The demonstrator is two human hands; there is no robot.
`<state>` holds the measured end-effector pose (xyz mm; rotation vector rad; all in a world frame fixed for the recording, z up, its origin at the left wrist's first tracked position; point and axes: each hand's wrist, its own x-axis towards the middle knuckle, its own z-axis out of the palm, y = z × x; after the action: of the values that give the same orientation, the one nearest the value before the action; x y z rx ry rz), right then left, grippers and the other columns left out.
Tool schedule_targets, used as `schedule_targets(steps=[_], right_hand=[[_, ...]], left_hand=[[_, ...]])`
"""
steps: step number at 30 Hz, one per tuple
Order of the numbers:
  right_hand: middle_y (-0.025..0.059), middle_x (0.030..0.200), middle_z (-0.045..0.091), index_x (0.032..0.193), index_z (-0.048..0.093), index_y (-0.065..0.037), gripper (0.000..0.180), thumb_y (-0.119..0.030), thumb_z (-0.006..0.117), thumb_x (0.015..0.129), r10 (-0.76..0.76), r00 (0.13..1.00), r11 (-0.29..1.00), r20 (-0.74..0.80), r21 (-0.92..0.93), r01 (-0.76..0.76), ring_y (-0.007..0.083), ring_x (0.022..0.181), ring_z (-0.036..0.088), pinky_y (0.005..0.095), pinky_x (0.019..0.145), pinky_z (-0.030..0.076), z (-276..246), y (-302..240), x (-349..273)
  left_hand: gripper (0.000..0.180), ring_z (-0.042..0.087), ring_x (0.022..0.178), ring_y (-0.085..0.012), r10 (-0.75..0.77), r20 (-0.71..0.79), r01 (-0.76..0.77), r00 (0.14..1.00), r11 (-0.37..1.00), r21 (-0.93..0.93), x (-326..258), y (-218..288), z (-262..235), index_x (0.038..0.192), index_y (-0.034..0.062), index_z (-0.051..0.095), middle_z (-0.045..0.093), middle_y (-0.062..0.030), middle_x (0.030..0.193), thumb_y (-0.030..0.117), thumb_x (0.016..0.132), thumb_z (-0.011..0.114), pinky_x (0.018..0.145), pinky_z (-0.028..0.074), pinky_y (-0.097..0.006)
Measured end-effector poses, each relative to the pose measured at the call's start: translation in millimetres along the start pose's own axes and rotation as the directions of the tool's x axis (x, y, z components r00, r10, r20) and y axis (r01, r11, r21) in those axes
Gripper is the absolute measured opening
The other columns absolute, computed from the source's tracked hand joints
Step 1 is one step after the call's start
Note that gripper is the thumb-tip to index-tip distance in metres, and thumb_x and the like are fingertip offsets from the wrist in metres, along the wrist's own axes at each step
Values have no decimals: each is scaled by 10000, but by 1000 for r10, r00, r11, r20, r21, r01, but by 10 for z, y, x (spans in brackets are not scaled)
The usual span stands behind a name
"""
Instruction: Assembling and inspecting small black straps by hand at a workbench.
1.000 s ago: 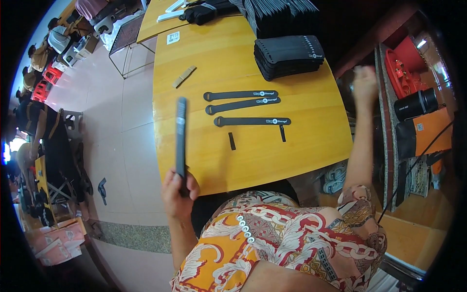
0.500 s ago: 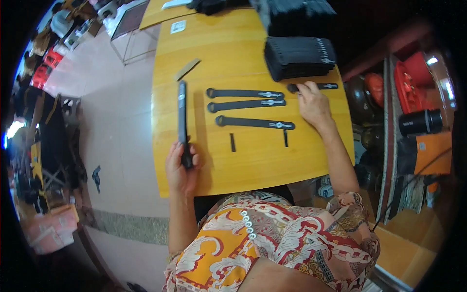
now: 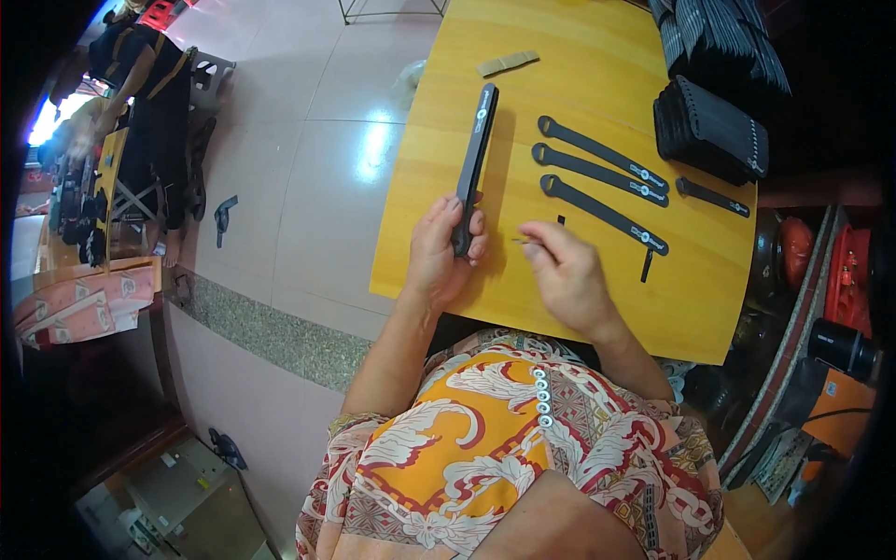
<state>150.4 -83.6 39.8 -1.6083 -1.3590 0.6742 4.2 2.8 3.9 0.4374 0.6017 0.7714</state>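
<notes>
My left hand (image 3: 443, 247) is closed round the lower end of a bundle of black straps (image 3: 478, 149), holding it upright over the table's left side. My right hand (image 3: 565, 271) is pinched beside it, above the near part of the table; a tiny thin piece sticks out at its fingertips, too small to name. Past it lie three long black cable straps (image 3: 607, 215) with looped ends and white print, side by side. One small black strip (image 3: 647, 266) touches or nearly touches the nearest strap's end. Another small strip (image 3: 561, 221) shows just above my right hand.
A thick stack of black straps (image 3: 714, 131) stands at the table's right, with a single strap (image 3: 714, 197) in front and larger bundles (image 3: 719, 37) behind. A tan strip (image 3: 509, 63) lies at the far left. Shelves (image 3: 793, 336) line the right; a person (image 3: 149, 103) stands far left.
My right hand has let go of the single strap by the stack and come back toward my left hand, now pinched. The view has turned and shifted; the left hand still holds its bundle.
</notes>
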Motion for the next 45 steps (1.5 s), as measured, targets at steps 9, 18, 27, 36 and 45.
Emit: schedule_targets(steps=[9,18,27,36,45], right_hand=[[170,762,580,833,541,-1,68,-16,561,770,-145,989,981,6,-127,145,355,713,576,412,597,455,386,-226,23],[182,737,569,814,536,9,52,-17,555,773,-174,985,970,0,-174,171,356,688,570,417,578,447,422,-236,8],[189,751,565,835,530,14,63,-18,543,782,-145,989,974,16,-172,145,371,703,565,427,588,447,425,-244,-9],[229,751,575,833,527,33,60,-14,540,799,-46,999,994,7,-103,46,393,711,576,425,596,455,425,-220,-42],[225,713,563,822,528,33,52,-14,539,802,-69,998,992,-13,-106,67,400,676,566,440,573,443,446,-225,-63]], left_hand=[[239,460,616,-117,38,29,-37,999,999,-32,36,-41,-36,1050,1,480,512,-55,755,190,916,422,540,391,-228],[210,465,639,-113,39,7,-39,999,999,-34,26,-41,-17,1014,8,505,515,-52,751,174,913,427,574,399,-230],[197,470,646,-111,50,5,-50,999,998,-37,30,-56,-12,1013,17,506,516,-52,750,170,912,432,579,401,-228],[190,477,611,-108,107,-24,-107,994,994,-2,30,-101,10,1035,34,494,523,-46,747,167,920,422,546,417,-225],[181,484,610,-107,188,-50,-186,981,981,45,2,-124,27,1038,44,477,520,-43,748,172,927,410,544,419,-224]])
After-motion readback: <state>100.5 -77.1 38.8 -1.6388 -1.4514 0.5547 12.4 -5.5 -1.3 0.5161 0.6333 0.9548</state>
